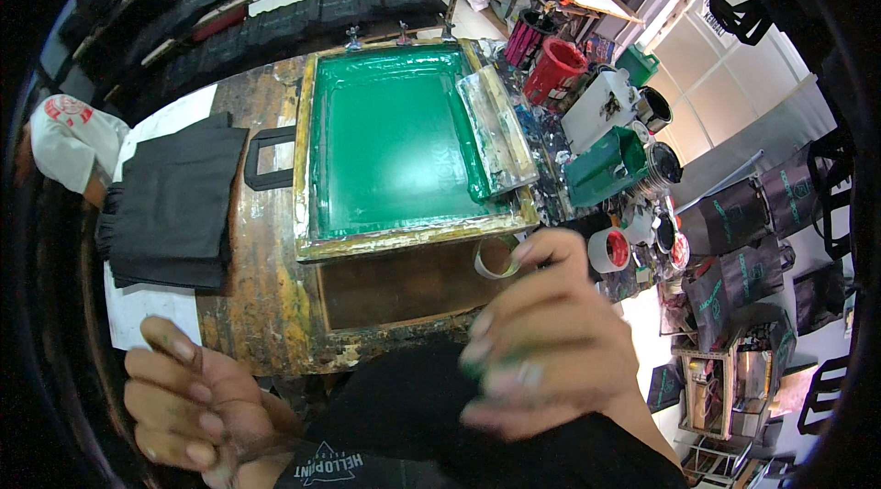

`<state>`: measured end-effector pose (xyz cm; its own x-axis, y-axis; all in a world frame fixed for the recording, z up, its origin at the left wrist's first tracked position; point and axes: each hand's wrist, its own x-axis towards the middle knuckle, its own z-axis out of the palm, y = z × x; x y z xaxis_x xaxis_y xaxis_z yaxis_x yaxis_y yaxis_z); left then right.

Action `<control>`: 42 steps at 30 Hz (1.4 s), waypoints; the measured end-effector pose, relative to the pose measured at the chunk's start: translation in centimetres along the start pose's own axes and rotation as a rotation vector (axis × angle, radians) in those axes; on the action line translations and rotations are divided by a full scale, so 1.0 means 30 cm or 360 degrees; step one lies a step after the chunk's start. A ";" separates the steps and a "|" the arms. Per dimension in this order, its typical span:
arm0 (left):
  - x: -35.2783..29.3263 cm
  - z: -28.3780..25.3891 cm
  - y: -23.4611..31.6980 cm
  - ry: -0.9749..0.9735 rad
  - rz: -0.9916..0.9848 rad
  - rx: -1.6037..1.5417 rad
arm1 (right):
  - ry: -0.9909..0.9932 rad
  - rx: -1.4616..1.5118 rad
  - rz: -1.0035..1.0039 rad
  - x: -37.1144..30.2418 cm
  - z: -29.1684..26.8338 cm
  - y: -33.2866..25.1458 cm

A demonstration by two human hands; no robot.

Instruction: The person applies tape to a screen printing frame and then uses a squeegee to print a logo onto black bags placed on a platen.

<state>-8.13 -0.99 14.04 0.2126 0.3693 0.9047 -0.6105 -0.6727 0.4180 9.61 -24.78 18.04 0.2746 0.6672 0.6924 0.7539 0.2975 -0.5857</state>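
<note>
My right hand (555, 333), blurred by motion, is raised in front of the table with its fingers curled. A translucent curled strip, like clear tape (496, 258), shows at its thumb and forefinger. My left hand (188, 393) is at the lower left with bent fingers; a faint see-through strip (294, 449) runs near it, and I cannot make out what its fingers hold. Beyond both hands lies a screen-printing frame (301, 168), its mesh (390, 150) coated with green ink. A wide, ink-smeared squeegee (498, 131) rests along the frame's right side.
Black fabric bags (179, 200) are stacked at the left, and one bag handle (260, 159) reaches the frame. A person's white sleeve (78, 140) is at far left. Ink containers, including a red bucket (555, 70) and a green one (606, 166), crowd the right. Clamps (353, 38) line the back.
</note>
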 end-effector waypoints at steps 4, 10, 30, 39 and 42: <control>0.049 -0.078 -0.022 -0.0395 -0.0138 0.0527 | 0.0482 -0.0151 0.0346 -0.105 -0.024 0.115; 0.139 0.002 -0.046 -0.0913 -0.0256 0.0888 | 0.0524 -0.0321 0.0421 -0.065 0.004 0.162; 0.015 0.117 -0.069 -0.1581 -0.0080 0.0752 | -0.0266 -0.0622 -0.0123 -0.067 0.222 0.216; 0.002 0.186 -0.095 -0.1619 -0.0091 0.0641 | -0.0268 -0.0747 0.0016 -0.122 0.177 0.211; 0.004 0.214 -0.103 -0.1613 -0.0082 0.0630 | -0.0200 -0.0703 0.0149 -0.136 0.162 0.204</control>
<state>-1.31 -2.98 13.38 0.8721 -0.1754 0.4569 -0.3326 -0.8973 0.2902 10.22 -22.35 9.59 0.2996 0.7631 0.5726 0.9187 -0.0689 -0.3889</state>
